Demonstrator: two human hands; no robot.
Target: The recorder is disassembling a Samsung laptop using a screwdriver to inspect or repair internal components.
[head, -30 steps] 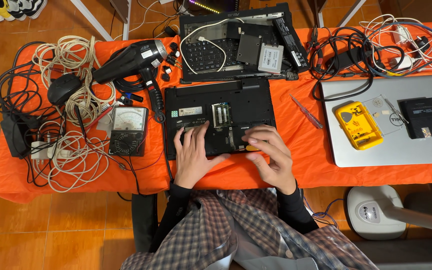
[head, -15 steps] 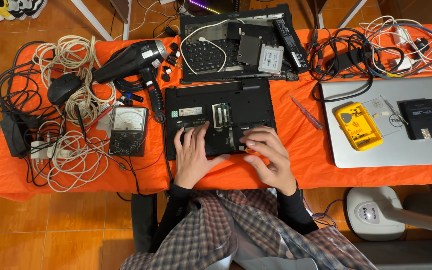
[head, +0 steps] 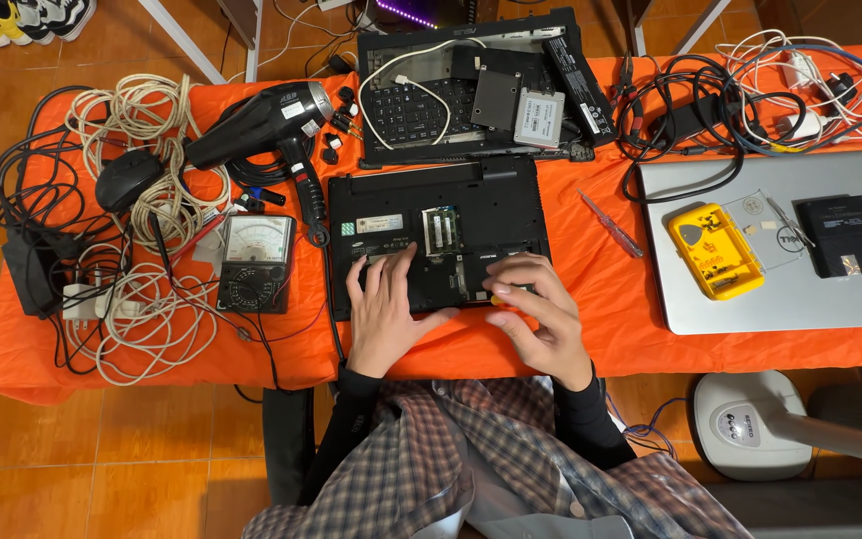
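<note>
Orange-brown tiled floor (head: 102,469) all around, and an orange cloth (head: 611,329) covers the tabletop across the frame's middle. White table legs (head: 187,40) upper left, a white fan base (head: 750,424) lower right, shoes (head: 12,20) top left corner.

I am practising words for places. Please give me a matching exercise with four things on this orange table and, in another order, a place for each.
Things:
1. hair dryer
2. yellow case
3. analog meter
4. left hand

Places:
A. on the closed silver laptop
B. flat on the open black laptop base
C. left of that base, near edge
D. far left, beside white cable coils

Pairs: 1-D, 2-A, 3-C, 4-B
</note>
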